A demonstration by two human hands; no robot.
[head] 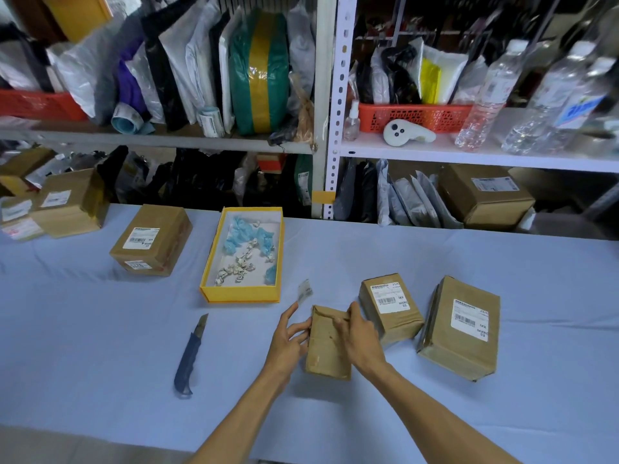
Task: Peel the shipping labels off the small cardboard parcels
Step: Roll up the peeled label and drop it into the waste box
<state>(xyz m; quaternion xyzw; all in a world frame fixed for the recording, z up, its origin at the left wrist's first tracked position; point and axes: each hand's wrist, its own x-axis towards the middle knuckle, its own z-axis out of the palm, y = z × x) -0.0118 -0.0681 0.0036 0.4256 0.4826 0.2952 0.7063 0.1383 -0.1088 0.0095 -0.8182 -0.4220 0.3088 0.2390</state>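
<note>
the left hand [290,338] lies at the 9 o'clock side of the bare parcel [326,353]. its fingers are straight and spread, several resting on the parcel's edge, and the forefinger is raised with a label scrap [304,291] clinging to its tip. the right hand [358,336] comes in from 4 o'clock, its fingers curled down onto the parcel's top face and its thumb hooked at the far edge, gripping it.

this parcel lies flat on the blue table cloth [100,329], near the front middle. two labelled parcels sit at its 2 o'clock [390,306] and 3 o'clock [460,326], the nearer one just beside the right hand. a utility knife [191,356] lies at 9 o'clock, well apart. another labelled parcel [150,239] sits at 10 o'clock.

at 11 o'clock an open yellow box [242,296] holds crumpled blue and white scraps [246,249].
</note>
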